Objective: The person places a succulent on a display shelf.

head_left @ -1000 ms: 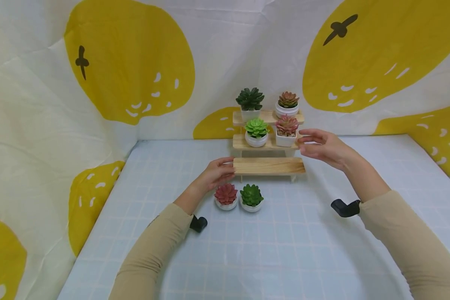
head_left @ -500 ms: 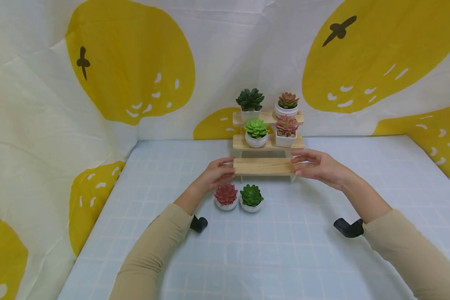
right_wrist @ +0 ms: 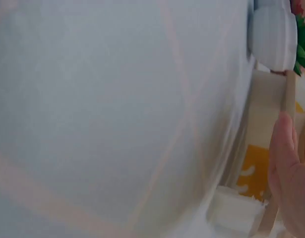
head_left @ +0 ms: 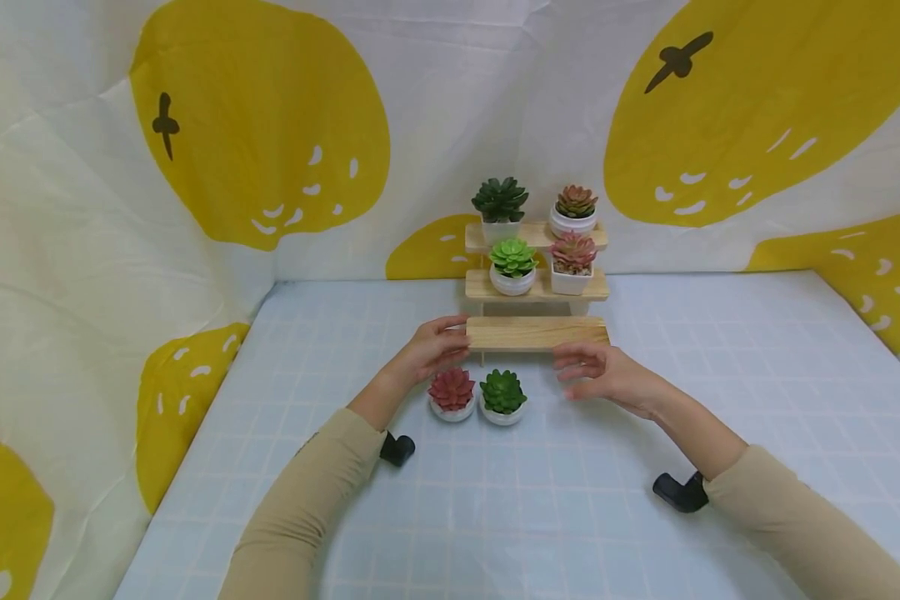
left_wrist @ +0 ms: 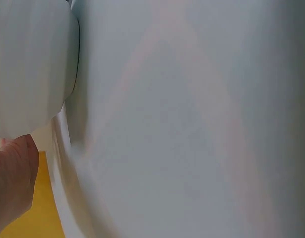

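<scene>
A three-tier wooden plant stand (head_left: 525,332) stands at the back of the table. My left hand (head_left: 431,348) holds the left end of its bottom shelf; its grip is partly hidden. Below that shelf, on the table, sit a red succulent (head_left: 452,389) and a dark green succulent (head_left: 503,392) in round white pots. My right hand (head_left: 609,377), loosely bent and holding nothing, hovers before the shelf's right end, apart from the green succulent. In the left wrist view, a white pot (left_wrist: 33,64) covers part of the left hand.
On the middle tier are a bright green succulent (head_left: 513,265) and a pink one (head_left: 572,262) in a square pot. The top tier bears a dark succulent (head_left: 500,204) and a reddish-brown one (head_left: 574,208). A patterned cloth wall (head_left: 450,100) closes the back.
My right hand has come down from beside the pink succulent, past the bottom shelf's right end, and moved left towards the table plants. The left hand and all plants have stayed put.
</scene>
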Available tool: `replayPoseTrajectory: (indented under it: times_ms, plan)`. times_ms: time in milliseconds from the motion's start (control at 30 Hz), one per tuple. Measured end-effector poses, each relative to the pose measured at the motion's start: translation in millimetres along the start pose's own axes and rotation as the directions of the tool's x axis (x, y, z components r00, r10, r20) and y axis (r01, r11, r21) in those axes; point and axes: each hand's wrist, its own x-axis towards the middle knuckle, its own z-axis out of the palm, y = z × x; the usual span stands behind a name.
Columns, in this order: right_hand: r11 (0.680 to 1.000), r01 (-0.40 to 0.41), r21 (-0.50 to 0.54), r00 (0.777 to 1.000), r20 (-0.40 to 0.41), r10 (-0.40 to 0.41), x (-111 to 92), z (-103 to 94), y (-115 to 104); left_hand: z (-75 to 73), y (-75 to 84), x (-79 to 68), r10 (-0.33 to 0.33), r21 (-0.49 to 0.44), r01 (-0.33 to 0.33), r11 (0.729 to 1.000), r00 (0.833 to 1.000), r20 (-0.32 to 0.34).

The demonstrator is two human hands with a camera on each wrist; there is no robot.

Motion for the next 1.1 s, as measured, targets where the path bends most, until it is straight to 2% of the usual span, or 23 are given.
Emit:
replayPoseTrajectory:
  times_ms: [233,400,533,767,1100]
  plan:
    - [0.998,0.02,-0.054,0.999,0.047,-0.018,10.8,15.2,9.1,0.7,-0.6,0.5,-0.002,0.007,0.002,1.0,1.0,-0.005]
    - [0.999,0.009,-0.05,0.998,0.066,-0.006,15.8,25.0,9.3,0.3,-1.3,0.3,-0.001,0.008,0.001,1.0,1.0,-0.01]
    - [0.999,0.008,-0.046,0.998,0.068,-0.005,19.1,31.4,7.5,-0.1,-1.9,0.5,0.006,0.012,-0.006,1.0,1.0,-0.007]
    - [0.995,-0.006,-0.101,0.997,0.074,0.014,25.1,38.4,6.6,-0.2,-1.7,0.8,0.011,0.012,-0.011,1.0,1.0,0.002]
    - [0.985,-0.06,-0.163,0.996,0.057,0.07,34.4,47.6,5.3,-0.5,-1.5,2.2,0.001,0.012,-0.001,1.0,1.0,-0.001]
